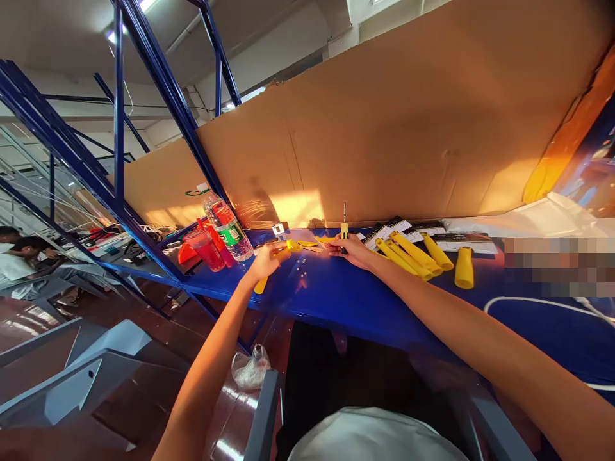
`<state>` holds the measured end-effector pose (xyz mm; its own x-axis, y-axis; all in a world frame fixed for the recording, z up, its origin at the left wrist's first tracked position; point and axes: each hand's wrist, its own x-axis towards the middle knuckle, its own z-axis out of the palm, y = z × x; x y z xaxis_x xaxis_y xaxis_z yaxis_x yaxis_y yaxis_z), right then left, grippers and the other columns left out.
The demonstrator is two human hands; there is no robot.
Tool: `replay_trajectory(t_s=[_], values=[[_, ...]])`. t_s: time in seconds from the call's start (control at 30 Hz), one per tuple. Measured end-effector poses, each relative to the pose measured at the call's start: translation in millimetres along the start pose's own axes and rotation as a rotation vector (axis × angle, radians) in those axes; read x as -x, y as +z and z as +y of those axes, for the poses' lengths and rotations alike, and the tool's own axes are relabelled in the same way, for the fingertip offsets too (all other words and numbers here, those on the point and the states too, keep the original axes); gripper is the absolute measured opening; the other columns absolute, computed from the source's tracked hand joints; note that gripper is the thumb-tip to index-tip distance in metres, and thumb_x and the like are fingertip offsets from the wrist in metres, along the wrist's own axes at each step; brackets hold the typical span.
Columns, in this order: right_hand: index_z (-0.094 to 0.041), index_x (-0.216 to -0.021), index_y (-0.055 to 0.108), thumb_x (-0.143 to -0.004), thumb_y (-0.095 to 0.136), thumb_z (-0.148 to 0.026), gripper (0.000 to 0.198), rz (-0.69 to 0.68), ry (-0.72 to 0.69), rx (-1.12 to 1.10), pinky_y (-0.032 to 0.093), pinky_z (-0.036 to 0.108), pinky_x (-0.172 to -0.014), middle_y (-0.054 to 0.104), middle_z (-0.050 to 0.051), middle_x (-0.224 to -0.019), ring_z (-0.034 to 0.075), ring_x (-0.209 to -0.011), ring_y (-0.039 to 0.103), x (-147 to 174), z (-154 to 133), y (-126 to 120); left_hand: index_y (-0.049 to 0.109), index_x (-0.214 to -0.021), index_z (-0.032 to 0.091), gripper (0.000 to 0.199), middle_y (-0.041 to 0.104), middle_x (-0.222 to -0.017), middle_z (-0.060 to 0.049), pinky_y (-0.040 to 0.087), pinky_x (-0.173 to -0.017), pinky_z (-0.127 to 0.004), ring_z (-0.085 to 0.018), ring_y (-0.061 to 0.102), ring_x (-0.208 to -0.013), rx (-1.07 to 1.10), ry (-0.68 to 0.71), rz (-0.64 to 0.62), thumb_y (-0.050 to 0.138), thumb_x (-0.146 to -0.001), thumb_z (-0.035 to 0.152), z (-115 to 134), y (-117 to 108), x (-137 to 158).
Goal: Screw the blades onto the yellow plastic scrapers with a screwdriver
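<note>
My left hand [267, 260] is closed around a yellow plastic piece [289, 245] with a rounded end. In my right hand [353, 249] is a screwdriver [344, 232] with a yellow and black handle, its shaft pointing up. A thin yellow piece [325, 239] shows at the right fingertips; whether they grip it I cannot tell. Flat yellow pieces [306, 243] lie between the hands. Another yellow part [261, 285] rests below my left hand, by the table's front edge. Several tiny parts [302, 269] are scattered on the blue table [331, 291].
Several yellow tubes [408, 256] lie right of my right hand, and one yellow tube [464, 267] stands upright. Black printed packs [461, 243] lie behind. A plastic bottle [229, 230] and red cup [204, 248] stand left. Cardboard [384, 141] walls the back; a white cable [528, 299] lies right.
</note>
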<state>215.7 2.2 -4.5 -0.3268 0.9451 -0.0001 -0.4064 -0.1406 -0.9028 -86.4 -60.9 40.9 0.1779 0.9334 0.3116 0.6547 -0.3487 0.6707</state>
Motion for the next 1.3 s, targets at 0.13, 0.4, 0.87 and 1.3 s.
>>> replay_trajectory(t_s=[0.13, 0.4, 0.87, 1.3], values=[[-0.021, -0.079, 0.056, -0.091, 0.082, -0.003, 0.034, 0.014, -0.005, 0.007, 0.067, 0.026, -0.067, 0.081, 0.007, -0.077, 0.015, -0.066, 0.076, -0.7, 0.9, 0.9, 0.085, -0.125, 0.024, 0.033, 0.083, -0.135, -0.01, 0.059, -0.114, -0.048, -0.035, 0.077, -0.125, -0.277, 0.091, 0.031, 0.07, -0.097, 0.029, 0.4, 15.9, 10.5], [-0.02, -0.081, 0.058, -0.089, 0.082, -0.003, 0.031, 0.006, -0.001, 0.033, 0.067, 0.027, -0.067, 0.082, 0.008, -0.08, 0.016, -0.068, 0.077, -1.7, 0.5, 0.2, 0.08, -0.129, 0.024, 0.035, 0.078, -0.145, -0.009, 0.059, -0.115, -0.047, -0.03, 0.073, -0.132, -0.484, 0.232, 0.077, 0.059, -0.103, 0.013, 6.4, 32.5, 14.0], [-0.021, -0.077, 0.054, -0.086, 0.087, -0.008, 0.037, -0.02, -0.04, 0.084, 0.064, 0.023, -0.063, 0.08, 0.008, -0.078, 0.015, -0.066, 0.074, -2.2, 2.5, -0.6, 0.073, -0.118, 0.025, 0.024, 0.072, -0.145, -0.013, 0.059, -0.11, -0.048, -0.03, 0.069, -0.133, -0.39, 0.354, 0.206, 0.054, -0.106, 0.016, 15.0, 39.2, 21.6], [-0.023, -0.093, 0.057, -0.104, 0.077, -0.037, 0.027, 0.079, -0.224, 0.523, 0.059, 0.025, -0.055, 0.076, 0.003, -0.082, 0.013, -0.059, 0.068, 3.3, 3.9, 10.6, 0.066, -0.099, 0.016, 0.021, 0.078, -0.096, -0.012, 0.069, -0.078, -0.039, -0.025, 0.078, -0.085, 0.468, -0.417, 0.389, 0.081, -0.09, 0.027, -43.7, -36.2, 22.9]])
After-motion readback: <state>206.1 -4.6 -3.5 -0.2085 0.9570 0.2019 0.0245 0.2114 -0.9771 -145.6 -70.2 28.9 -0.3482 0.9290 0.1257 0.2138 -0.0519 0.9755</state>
